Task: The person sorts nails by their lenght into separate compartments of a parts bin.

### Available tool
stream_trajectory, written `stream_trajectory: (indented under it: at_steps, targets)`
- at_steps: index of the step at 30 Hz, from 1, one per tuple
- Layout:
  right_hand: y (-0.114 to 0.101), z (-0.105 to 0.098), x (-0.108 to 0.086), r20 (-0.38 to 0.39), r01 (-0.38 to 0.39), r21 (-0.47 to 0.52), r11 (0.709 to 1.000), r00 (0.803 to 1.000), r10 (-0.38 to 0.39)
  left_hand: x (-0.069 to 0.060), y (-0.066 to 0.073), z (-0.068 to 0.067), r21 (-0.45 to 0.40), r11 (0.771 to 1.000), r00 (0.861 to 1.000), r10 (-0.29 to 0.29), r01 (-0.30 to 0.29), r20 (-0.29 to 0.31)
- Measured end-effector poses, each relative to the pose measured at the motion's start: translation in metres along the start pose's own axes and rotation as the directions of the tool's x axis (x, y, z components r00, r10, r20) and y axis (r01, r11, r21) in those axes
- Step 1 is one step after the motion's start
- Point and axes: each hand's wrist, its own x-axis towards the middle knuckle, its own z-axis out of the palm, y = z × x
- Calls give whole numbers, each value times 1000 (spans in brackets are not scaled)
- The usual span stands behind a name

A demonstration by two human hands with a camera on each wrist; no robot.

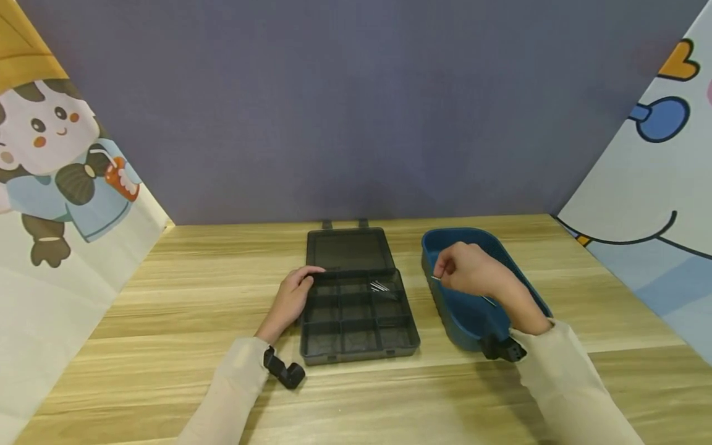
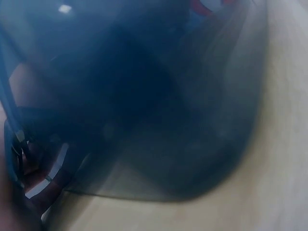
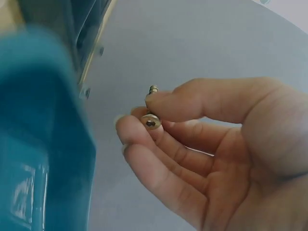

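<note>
A dark translucent compartment box [image 1: 358, 355] lies with its lid folded back. My left hand [image 1: 291, 298] rests on its left edge, near the hinge side. Several thin metal pieces [image 1: 379, 286] lie in the back right compartment. Over the blue bin [image 1: 461, 238], my right hand [image 1: 470, 270] pinches a small metal screw, its tip showing at the fingers. In the right wrist view, thumb and fingertips of the right hand [image 3: 192, 130] hold the screw, whose round head [image 3: 151, 121] has a recess. The left wrist view is blurred and mostly filled by dark translucent plastic [image 2: 144, 96].
More thin metal pieces [image 1: 489, 301] lie in the blue bin, right of the box on the wooden table [image 1: 356, 405]. A grey panel [image 1: 356, 111] stands behind, with printed cartoon panels at both sides. Black wrist cameras sit on both sleeves.
</note>
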Motion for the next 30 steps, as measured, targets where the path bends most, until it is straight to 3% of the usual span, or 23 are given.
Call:
stream_trajectory:
  at_steps: [11, 22, 30]
  targets:
    - [-18, 23, 13, -59, 79, 4, 997, 995, -78, 1, 1, -1, -9, 1000, 1000, 1, -1, 3]
    - [-28, 45, 27, -64, 34, -51, 998, 997, -38, -1, 2, 0, -3, 1000, 1000, -14, 14, 10]
    - [-31, 55, 32, -77, 53, -55, 997, 995, -57, 0, 1, 0, -3, 1000, 1000, 1, -1, 5]
